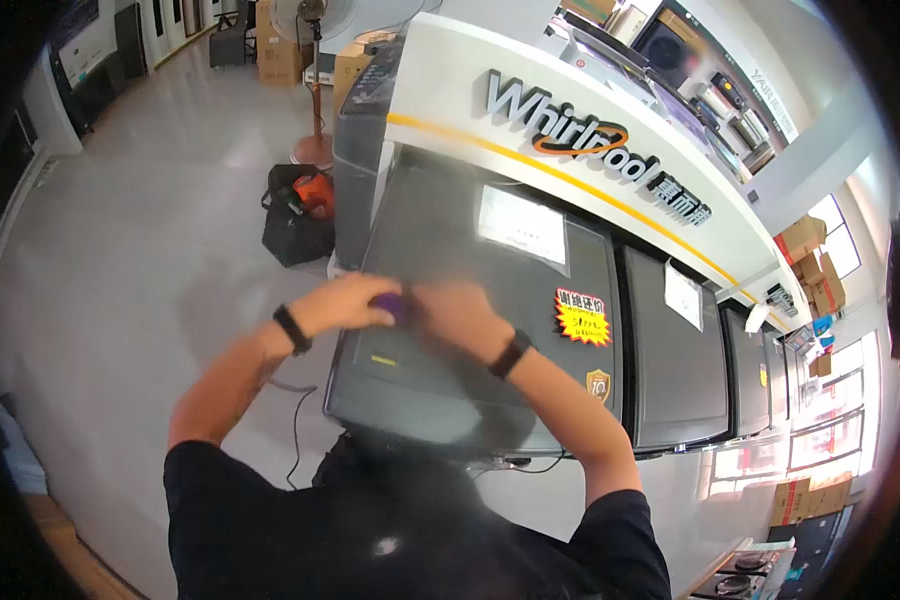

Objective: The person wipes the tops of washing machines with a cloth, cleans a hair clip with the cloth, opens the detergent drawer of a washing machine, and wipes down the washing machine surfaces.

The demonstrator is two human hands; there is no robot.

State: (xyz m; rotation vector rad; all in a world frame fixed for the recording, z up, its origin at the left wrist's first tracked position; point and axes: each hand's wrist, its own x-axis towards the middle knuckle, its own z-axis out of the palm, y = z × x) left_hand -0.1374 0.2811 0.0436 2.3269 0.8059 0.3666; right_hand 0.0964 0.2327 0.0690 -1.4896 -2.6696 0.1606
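One purple thing (390, 305), probably light and soft, sits pinched in the fingers of my left hand (346, 302) over the dark appliance top (435, 215); I'd hold it by its edge. My right hand (455, 315) blurs beside it; whether those fingers grip, I cannot tell.

Machine top (440, 225): smooth, soft sheen, likely coated. Sheet (523, 230): paper. Floor (160, 220): smooth, glossy. Shirt (260, 525): matt cloth. Box (278, 50): cardboard. Purple item (389, 304): blurred — finish not readable.
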